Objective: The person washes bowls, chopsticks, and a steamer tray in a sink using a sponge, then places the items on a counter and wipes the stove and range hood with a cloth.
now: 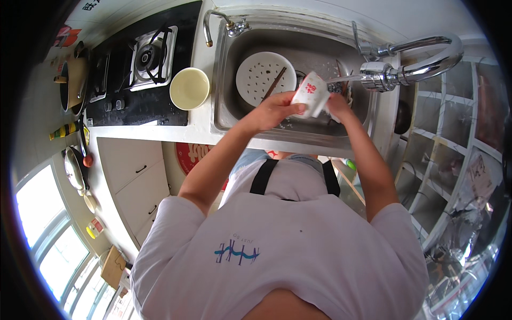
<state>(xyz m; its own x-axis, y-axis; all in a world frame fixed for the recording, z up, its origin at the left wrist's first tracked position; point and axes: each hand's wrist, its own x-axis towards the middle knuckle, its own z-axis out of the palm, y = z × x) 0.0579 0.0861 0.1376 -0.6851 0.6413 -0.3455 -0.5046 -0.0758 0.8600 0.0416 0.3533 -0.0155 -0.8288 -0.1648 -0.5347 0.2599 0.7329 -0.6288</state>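
My left hand (282,110) grips a white bowl (310,96) with red markings, tilted on its side over the sink. My right hand (339,106) is at the bowl's foot side, its fingers partly hidden. A white edge shows under those fingers; whether it belongs to a cloth or another dish is unclear. Water (344,78) runs from the chrome faucet (380,76) towards the bowl. Left of the bowl, a round white slotted colander (256,72) sits in the steel sink (320,40), with brown chopsticks (275,83) lying across it.
A cream-coloured container (190,89) stands on the counter between the sink and the black gas stove (148,60). A second, smaller faucet (218,26) rises at the sink's back left corner. White shelving (444,104) flanks the right side. Thin sticks (340,68) lie in the sink's right part.
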